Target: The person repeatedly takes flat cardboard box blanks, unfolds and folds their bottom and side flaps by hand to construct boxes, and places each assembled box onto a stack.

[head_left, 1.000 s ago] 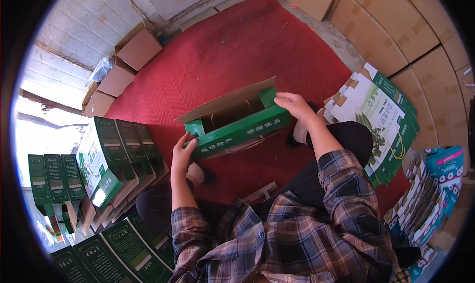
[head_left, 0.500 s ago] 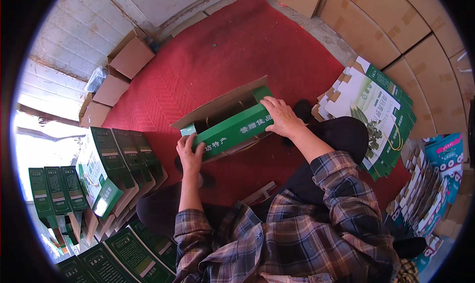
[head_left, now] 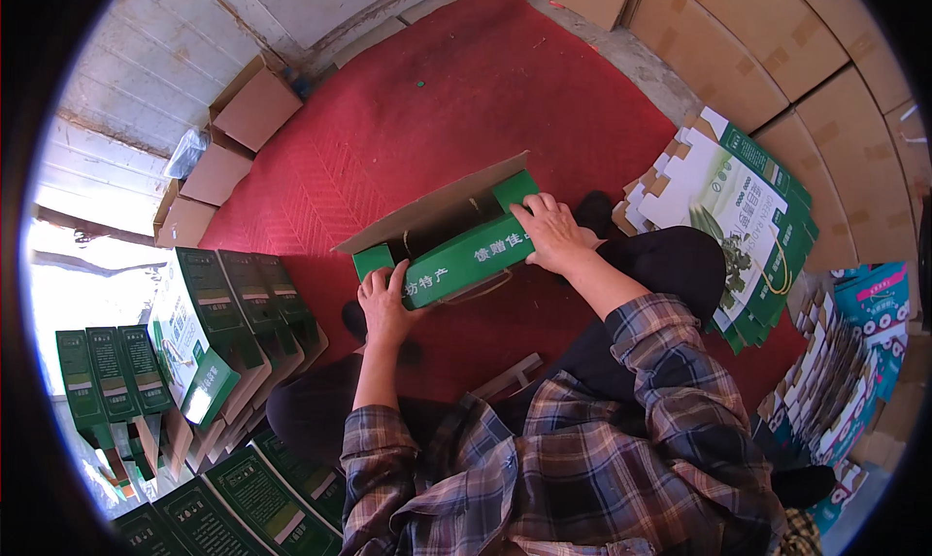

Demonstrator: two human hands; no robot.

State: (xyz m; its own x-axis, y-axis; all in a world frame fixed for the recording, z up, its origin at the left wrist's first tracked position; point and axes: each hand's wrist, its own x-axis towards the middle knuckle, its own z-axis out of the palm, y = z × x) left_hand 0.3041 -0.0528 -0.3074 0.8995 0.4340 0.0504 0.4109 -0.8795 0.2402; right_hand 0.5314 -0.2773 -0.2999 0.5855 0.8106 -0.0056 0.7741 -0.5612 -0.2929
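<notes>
A long green cardboard carton [head_left: 464, 250] with a brown inner flap raised at its far side lies on the red carpet [head_left: 456, 100] in front of me. My left hand [head_left: 386, 302] grips the carton's left end, fingers over its near face. At the right end, my right hand [head_left: 550, 232] presses flat on the carton's top edge. A thin rope handle hangs below the near face.
A stack of flat green-and-white carton blanks [head_left: 733, 216] lies to the right. Several assembled green cartons [head_left: 218, 328] stand to the left. Brown cardboard boxes [head_left: 254, 104] sit along the far left wall, large brown cartons [head_left: 777, 41] at the upper right, and blue printed blanks [head_left: 854, 362] at the right.
Both hands have lowered the carton toward the carpet and pulled it closer to me. My right hand slid from the raised top onto the right end.
</notes>
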